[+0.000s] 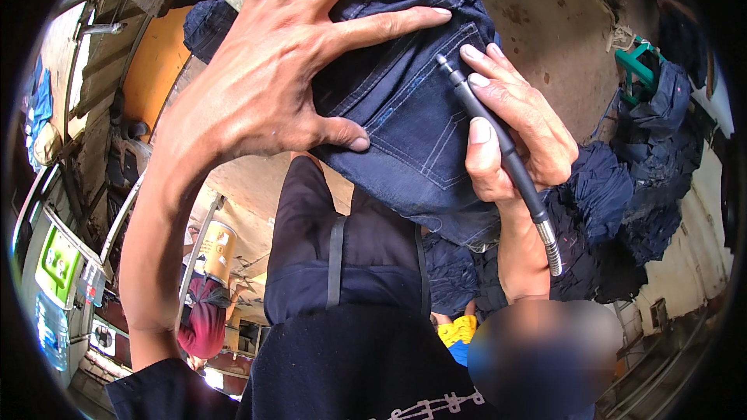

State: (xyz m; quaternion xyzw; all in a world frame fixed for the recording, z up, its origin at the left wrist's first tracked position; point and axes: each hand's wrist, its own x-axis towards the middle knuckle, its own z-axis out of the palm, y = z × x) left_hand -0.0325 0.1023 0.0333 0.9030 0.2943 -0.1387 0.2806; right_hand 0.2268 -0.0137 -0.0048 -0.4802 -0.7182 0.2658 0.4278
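Note:
Dark blue jeans (420,140) with pale stitching lie in front of me, a back pocket facing up. My left hand (264,70) rests on the denim, fingers spread wide and thumb near a seam. In my right hand (533,124) is a slim black pen-shaped handpiece (510,157), gripped between thumb and fingers. Its narrow tip points up and left, close to the pocket's stitched edge; whether it touches the cloth I cannot tell. A metal spring sleeve forms its lower end.
Heaps of dark denim (650,163) lie at the right, beside a green stool (638,62). An orange panel (159,62) stands at the left. Farther down are a yellow cylindrical container (216,249), a person in maroon (204,319) and a large blue bottle (51,334).

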